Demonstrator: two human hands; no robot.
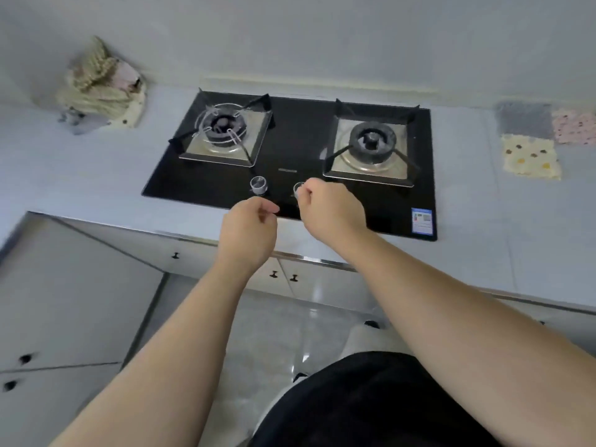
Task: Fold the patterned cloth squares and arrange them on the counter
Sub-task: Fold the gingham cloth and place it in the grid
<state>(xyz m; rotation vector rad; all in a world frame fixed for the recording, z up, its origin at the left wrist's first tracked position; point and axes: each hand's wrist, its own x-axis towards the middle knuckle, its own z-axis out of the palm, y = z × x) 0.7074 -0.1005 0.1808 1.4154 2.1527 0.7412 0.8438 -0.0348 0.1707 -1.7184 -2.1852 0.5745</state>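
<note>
Hob glossy black; over it L hand curled, empty; R hand fisted by round knob, hold unclear. Crumpled cloths L, flat squares R.

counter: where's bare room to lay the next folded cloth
Bare counter lies between the cloth pile and the hob, and in front of the cream square. Crowded: the right end, where the grey square and pink square adjoin it.

Three cloth squares lie at two o'clock on the tabletop: grey square, pink square, cream square. One cloth heap sits at ten o'clock. Two burners: left burner, right burner. Two knobs: left knob, right knob.
</note>
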